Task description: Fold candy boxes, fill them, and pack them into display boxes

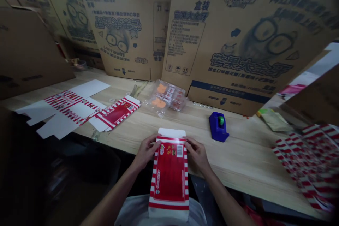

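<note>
Blue tape dispenser beyond held carton

Both bare hands were up in front of the body, close together but not touching, at about the same height. Left forearm came in from the lower left and right forearm from the lower right, both angled inward toward the wrists. Wrists were slightly bent, backs of the hands facing up. Left fingers and right fingers were curled over and closed in a grip, each hand pressing inward from its own side. No gloves, forearms bare.
</note>
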Demonstrator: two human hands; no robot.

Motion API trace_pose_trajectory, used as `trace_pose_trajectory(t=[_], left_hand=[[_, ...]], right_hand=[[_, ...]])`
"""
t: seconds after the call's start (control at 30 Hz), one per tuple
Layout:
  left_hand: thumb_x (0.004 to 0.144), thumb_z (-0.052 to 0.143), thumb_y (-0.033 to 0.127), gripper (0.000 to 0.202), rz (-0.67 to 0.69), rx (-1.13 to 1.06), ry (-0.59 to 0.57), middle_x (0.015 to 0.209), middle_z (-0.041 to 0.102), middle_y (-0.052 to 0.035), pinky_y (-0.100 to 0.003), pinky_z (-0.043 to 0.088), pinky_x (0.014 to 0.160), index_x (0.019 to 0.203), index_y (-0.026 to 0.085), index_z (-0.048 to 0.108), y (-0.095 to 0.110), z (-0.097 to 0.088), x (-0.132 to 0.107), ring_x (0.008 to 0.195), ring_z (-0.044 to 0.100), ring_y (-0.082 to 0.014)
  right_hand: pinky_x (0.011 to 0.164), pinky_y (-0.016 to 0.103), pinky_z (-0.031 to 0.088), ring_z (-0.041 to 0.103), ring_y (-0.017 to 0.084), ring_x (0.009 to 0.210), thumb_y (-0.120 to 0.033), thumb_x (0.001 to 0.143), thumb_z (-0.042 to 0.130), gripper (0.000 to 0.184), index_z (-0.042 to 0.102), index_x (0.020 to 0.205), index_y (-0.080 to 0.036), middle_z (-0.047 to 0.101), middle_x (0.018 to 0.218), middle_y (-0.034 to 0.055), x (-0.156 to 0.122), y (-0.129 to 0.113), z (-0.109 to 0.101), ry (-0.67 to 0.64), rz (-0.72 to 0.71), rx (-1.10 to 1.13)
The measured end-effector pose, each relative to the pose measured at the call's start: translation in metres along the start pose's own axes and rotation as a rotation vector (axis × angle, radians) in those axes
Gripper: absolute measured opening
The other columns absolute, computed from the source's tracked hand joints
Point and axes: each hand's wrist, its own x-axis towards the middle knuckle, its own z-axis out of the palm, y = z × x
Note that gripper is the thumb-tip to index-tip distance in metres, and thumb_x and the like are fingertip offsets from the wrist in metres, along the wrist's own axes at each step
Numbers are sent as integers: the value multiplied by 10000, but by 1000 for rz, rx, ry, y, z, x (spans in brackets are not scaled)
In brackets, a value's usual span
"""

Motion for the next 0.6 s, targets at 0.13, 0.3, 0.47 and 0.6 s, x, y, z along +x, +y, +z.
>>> trace_pose_trajectory(t=[0.13,0.3,0.47,0.6], left_hand=[[747,697,439,292,0,49,50,778,695,-38,-258,486,662,735,148,715,-8,-3,15,723,623,-178],[600,797,356,315,-118,-71,54,622,626,16,-217,423,528,810,155,674,-9,-11,34,541,558,-118],[618,807,339,402,-123,-24,-134,733,685,-21,-257,478,641,959,155,701,-10,-22,44,663,621,-153],[711,733,413,253,19,208,-127,734,689,-48,-275,484,636,767,167,729,-11,-25,40,691,624,-181]], right_hand=[[779,324,502,626,221,871,-425,788,693,252,729,719,-185,691,896,77,13,16,-7,-63,-62,-58],[655,266,491,600,150,691,-386,714,774,406,657,1069,-226,636,774,-2,25,20,-11,-115,107,116],[696,280,493,620,172,766,-415,789,702,261,715,913,-186,666,841,43,29,10,-14,-290,72,1],[717,286,498,630,184,802,-429,831,657,246,727,831,-192,672,853,64,24,7,-14,-229,-76,-102]])
